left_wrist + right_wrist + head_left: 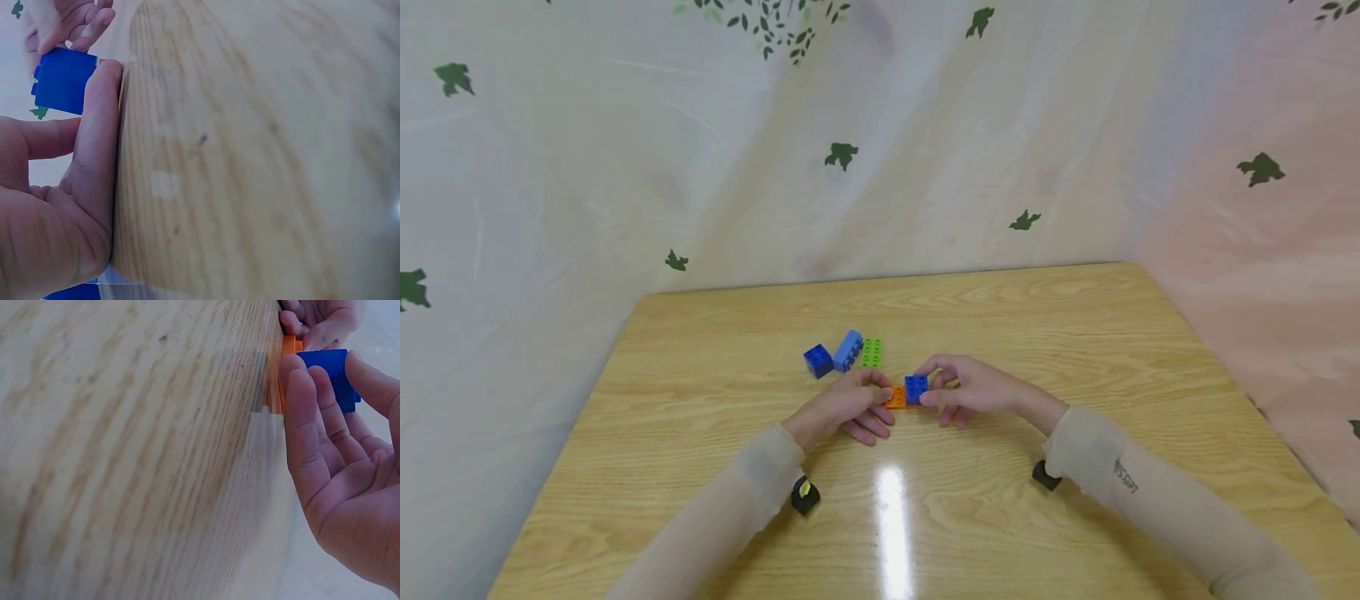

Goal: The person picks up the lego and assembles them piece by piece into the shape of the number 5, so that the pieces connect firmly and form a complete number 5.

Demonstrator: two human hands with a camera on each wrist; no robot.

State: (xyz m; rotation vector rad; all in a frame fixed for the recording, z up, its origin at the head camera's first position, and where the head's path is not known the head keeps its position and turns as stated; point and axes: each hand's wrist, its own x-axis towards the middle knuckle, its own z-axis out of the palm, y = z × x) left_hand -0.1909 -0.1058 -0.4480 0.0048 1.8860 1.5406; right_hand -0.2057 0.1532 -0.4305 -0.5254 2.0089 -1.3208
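In the head view a flat orange toy brick (pixel 897 397) lies on the table between the two hands. The left hand (pixel 850 403) holds its left end, thumb on top. On its right part sits a dark blue studded brick (pixel 917 388), pinched by the right hand (pixel 972 388) between thumb and fingers. From the right wrist view, the blue brick (pixel 337 372) stands over the orange one (pixel 289 347), and the right thumb presses its side. Whether the two bricks are fully pressed together cannot be told. The left wrist view mostly hides the orange brick behind the left hand (pixel 69 206).
Just beyond the left hand lie a dark blue brick (pixel 818 360), a lighter blue brick (pixel 848 351) on its side and a green brick (pixel 872 352). The wooden table (pixel 1037 325) ends at a patterned cloth (pixel 917 200) behind it.
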